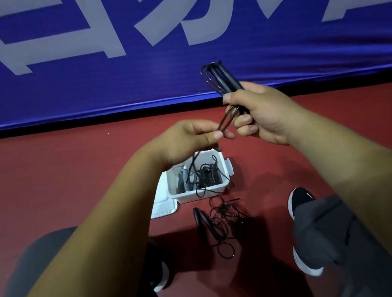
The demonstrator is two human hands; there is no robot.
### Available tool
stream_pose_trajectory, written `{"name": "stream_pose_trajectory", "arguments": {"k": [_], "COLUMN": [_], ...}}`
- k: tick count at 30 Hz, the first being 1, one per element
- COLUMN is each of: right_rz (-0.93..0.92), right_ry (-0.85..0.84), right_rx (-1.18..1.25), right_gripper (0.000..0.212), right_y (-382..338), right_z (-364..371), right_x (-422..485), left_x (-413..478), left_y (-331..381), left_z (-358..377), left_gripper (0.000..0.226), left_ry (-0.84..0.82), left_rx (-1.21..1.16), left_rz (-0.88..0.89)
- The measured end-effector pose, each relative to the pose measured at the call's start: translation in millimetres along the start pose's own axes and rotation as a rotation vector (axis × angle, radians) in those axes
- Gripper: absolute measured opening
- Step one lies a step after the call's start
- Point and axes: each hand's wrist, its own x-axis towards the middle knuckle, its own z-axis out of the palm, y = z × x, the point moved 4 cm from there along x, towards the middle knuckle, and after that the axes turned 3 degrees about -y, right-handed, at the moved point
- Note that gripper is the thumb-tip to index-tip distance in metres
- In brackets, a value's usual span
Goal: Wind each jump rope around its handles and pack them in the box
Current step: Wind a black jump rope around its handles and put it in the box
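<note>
Blue fabric, faintly rippled and printed with big pale grey strokes, makes up the banner [180, 75] across the far half of the view. It ends in a black hem where it meets the matte red floor [44, 180]. Dark grey trousers [337, 229] and black shoes [299, 200] with white soles frame the near edge. Between the feet stands the box [197, 194], a white, smooth-walled plastic tub with rounded corners. It holds wound black ropes and something ribbed and silvery, and one thin cord trails over its near wall. Its flat white lid [164, 206] lies touching it on the left. Just in front of the box, on the floor, lies the loose jump rope [221, 222]. Its two slim black grips lie side by side, pointing roughly from near to far, with wiry cord in tangled round coils beside them. Raised above all this is the held jump rope [227, 80]. Its two black handles [231, 84] are pressed together, with the long axis slanting from the right hand [263, 117] up and leftward toward the banner, ribbed tips farthest away. Glossy loops of cord hug the handles. The right hand's fingers [243, 119] are curled tight around the lower handles. The left hand [188, 139] pinches a narrow hairpin loop of cord [226, 119] between thumb and closed fingertips, just beside the right.
</note>
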Motion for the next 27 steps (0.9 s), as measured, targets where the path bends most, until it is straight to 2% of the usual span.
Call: {"name": "stream_pose_trajectory", "arguments": {"k": [2,9,13,16,24,27], "right_rz": [0.006,0.009,0.093,0.158,0.244,0.278], "right_ry": [0.018,0.071,-0.028,-0.122,-0.283,-0.367], "right_rx": [0.030,0.096,0.041,-0.008,-0.113,-0.120], "right_gripper": [0.009,0.008,0.010,0.015,0.030,0.037], "right_y": [-1.5,-7.6,-3.1,1.0,8.0,12.0], "right_z": [-3.6,-6.4,-0.4,3.9,13.6,18.8], "right_x": [0.2,-3.1,-5.5,-7.6,-15.7,-19.6], "left_x": [-1.1,-6.7,-6.1,-4.2,1.8,3.8], "left_y": [4.1,12.7,5.5,0.5,-17.0,-19.4], "left_z": [-8.6,-15.7,-24.4,-19.9,-17.7,-18.2], "left_gripper": [0.017,0.021,0.019,0.017,0.015,0.019], "left_ry": [0.048,-0.008,0.073,0.053,0.085,0.174], "left_rx": [-0.009,0.120,0.210,0.248,0.221,0.108], "left_rz": [0.036,0.025,-0.015,-0.035,-0.114,-0.103]}}
